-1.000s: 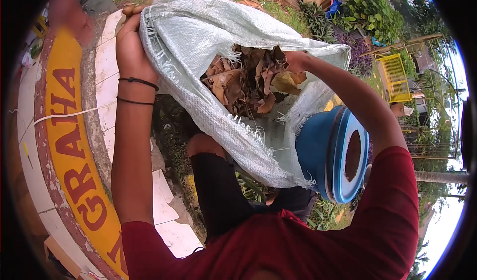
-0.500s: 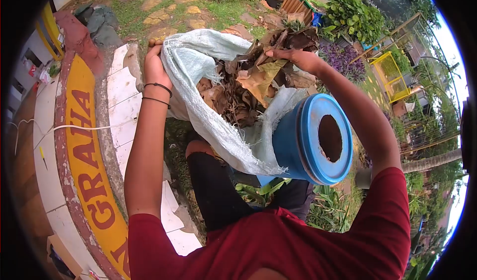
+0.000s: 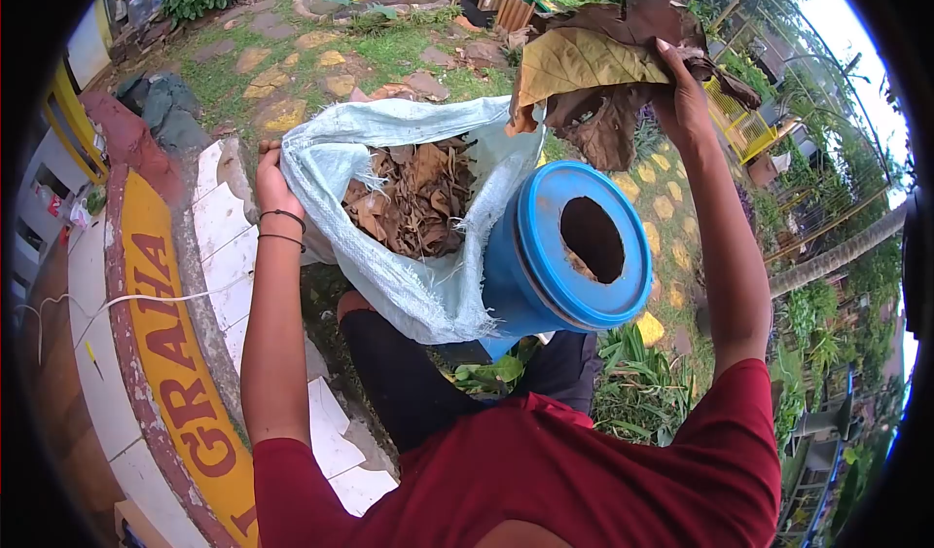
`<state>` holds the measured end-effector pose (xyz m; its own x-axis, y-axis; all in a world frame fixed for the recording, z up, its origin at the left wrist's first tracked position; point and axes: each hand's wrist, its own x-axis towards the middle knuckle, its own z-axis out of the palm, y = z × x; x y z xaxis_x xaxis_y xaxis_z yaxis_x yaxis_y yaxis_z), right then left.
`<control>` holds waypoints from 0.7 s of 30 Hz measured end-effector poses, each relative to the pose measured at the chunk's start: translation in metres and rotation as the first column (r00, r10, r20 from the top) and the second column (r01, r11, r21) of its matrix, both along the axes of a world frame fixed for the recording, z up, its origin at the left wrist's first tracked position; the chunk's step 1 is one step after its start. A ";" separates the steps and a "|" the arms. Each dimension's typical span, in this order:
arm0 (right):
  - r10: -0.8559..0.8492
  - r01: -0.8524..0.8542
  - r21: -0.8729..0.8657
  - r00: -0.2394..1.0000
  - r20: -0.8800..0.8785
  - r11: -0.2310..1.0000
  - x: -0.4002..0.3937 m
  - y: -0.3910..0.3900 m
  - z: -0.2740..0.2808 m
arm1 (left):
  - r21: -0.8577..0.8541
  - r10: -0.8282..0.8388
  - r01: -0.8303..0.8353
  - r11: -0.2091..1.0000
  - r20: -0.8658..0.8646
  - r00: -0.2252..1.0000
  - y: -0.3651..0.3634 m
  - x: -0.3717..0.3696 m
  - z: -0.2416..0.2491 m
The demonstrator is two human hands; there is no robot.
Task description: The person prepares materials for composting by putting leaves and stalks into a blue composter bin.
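Observation:
My left hand (image 3: 275,180) grips the rim of a white woven sack (image 3: 389,280) at its left side. Inside the wide mouth of the sack lie brown dry leaves (image 3: 418,193). My right hand (image 3: 681,105) is raised up and to the right, closed on a bunch of large dry leaves (image 3: 593,71), one yellowish and the others dark brown. Below that bunch stands a blue plastic drum (image 3: 516,266) with a round hole cut in its lid (image 3: 545,222). The sack's right edge touches the drum. What lies inside the drum is too dark to make out.
A low wall with yellow lettering (image 3: 180,353) and white tiles (image 3: 229,241) runs along the left. Grass with stepping stones (image 3: 268,83) spreads beyond the sack. Green plants (image 3: 642,383) grow near my right knee; a yellow metal frame (image 3: 744,129) stands farther right.
My right hand has lifted the bunch of leaves out of the sack, up and to the right above the drum. My left hand, still on the sack rim, sits a little lower and farther left.

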<state>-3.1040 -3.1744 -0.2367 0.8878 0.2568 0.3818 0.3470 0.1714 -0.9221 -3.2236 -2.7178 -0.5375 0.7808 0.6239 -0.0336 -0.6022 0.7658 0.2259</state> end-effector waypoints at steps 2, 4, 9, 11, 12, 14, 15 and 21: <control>-0.055 0.056 0.065 0.998 -0.011 0.996 -0.016 -0.023 0.007 | -0.010 0.015 -0.015 1.000 -0.046 0.999 0.000 0.000 -0.001; -0.104 0.103 0.130 0.995 -0.001 0.986 -0.031 -0.043 0.008 | 0.029 -0.016 0.015 0.999 0.029 0.999 0.010 0.006 -0.014; -0.166 0.175 0.176 0.984 -0.063 0.969 -0.052 -0.104 -0.029 | 0.004 0.008 -0.008 1.000 -0.037 0.999 0.009 0.006 -0.011; -0.220 0.236 0.193 0.970 -0.102 0.952 -0.068 -0.120 -0.061 | 0.028 0.002 -0.001 1.000 -0.021 1.000 0.007 0.002 -0.010; -0.231 0.252 0.175 0.964 -0.135 0.952 -0.079 -0.124 -0.077 | 0.024 0.007 -0.006 1.000 -0.034 0.999 0.005 0.001 -0.007; -0.276 0.301 0.172 0.948 -0.157 0.938 -0.096 -0.126 -0.103 | 0.004 0.019 -0.018 1.000 -0.056 0.998 0.008 0.006 -0.009; -0.298 0.323 0.174 0.942 -0.156 0.930 -0.102 -0.131 -0.108 | -0.016 0.030 -0.031 0.999 -0.084 0.996 0.011 0.007 -0.012; -0.368 0.383 0.082 0.916 -0.159 0.920 -0.120 -0.169 -0.108 | 0.040 0.014 -0.011 0.999 -0.088 0.996 0.015 -0.003 -0.009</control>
